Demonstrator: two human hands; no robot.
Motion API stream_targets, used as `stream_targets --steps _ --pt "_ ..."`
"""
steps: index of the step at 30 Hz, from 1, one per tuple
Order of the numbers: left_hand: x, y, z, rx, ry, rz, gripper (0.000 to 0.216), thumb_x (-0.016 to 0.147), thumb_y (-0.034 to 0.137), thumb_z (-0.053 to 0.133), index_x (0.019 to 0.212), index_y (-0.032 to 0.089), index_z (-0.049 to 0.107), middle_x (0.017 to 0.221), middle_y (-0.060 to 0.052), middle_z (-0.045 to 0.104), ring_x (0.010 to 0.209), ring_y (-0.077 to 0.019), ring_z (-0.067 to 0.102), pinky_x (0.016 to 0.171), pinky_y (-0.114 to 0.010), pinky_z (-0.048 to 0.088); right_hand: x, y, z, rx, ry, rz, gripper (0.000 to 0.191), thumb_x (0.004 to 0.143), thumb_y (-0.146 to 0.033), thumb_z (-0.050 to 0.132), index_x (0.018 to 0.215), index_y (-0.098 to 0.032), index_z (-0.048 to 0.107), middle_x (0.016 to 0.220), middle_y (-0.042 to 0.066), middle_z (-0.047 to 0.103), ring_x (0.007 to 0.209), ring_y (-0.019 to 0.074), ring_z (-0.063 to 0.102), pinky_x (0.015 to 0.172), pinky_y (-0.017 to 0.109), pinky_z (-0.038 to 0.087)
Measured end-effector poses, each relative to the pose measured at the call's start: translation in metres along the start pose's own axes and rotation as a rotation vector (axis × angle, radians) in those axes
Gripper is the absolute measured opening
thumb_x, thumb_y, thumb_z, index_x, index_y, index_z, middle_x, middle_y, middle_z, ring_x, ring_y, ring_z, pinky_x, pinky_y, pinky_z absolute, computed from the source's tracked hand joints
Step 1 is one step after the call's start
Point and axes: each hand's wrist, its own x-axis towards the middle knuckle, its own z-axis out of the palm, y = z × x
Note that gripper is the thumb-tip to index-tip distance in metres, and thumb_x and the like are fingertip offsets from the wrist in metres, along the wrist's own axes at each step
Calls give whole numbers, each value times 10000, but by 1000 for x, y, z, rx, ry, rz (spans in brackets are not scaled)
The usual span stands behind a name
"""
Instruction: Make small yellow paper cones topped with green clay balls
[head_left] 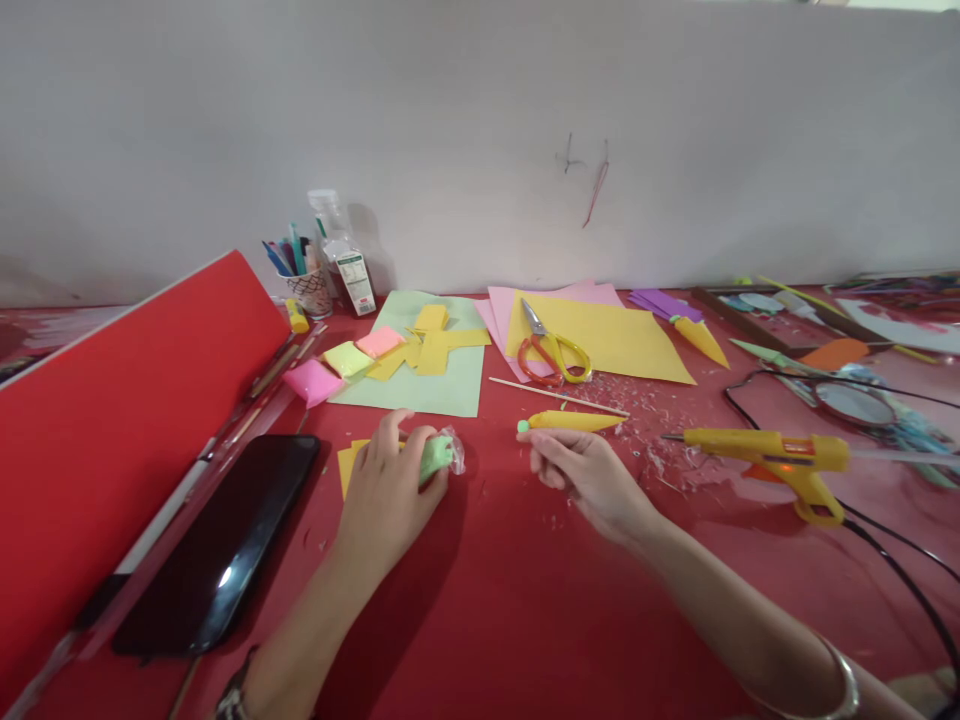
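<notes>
My left hand (pixel 386 490) is closed round a light green lump of modelling clay (pixel 435 457) in clear plastic wrap. Under that hand, partly covered, lie pieces of yellow paper (pixel 346 466). My right hand (pixel 574 470) is closed in a pinch, with a small green clay ball (pixel 523 427) at its fingertips. Just beyond those fingers a yellow paper cone (pixel 577 420) rests on the red table. A thin wooden stick (pixel 559 396) lies behind the cone.
Scissors (pixel 555 350) rest on yellow and pink sheets. Clay packets (pixel 313 382) and yellow strips (pixel 433 350) lie on a pale green sheet (pixel 450 395). A glue gun (pixel 772 450) with a cord is at right, a phone (pixel 225 540) at left. Pens stand in a cup (pixel 309 292).
</notes>
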Motion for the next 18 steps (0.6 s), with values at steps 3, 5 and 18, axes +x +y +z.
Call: stream_targets --steps 3,5,18 --pt "0 0 -1 -20 -18 2 163 740 238 534 892 179 546 1090 -124 487 873 -242 568 703 -352 465 2 1 -3 23 55 -19 121 652 -261 627 711 -160 656 500 -77 475 429 13 361 459 179 302" --pt "1 0 -2 -24 -26 -4 157 741 240 532 886 181 545 1083 -119 493 842 -236 576 685 -346 468 3 2 -3 41 45 -17 143 635 -226 630 760 -167 664 542 -67 508 469 24 407 494 185 331" --pt "-3 -2 6 -91 -4 44 195 737 228 518 926 181 523 1047 -110 472 948 -268 510 755 -393 444 1 2 0 69 -60 -43 197 671 -198 627 864 -185 591 625 -39 625 538 57 560 584 210 439"
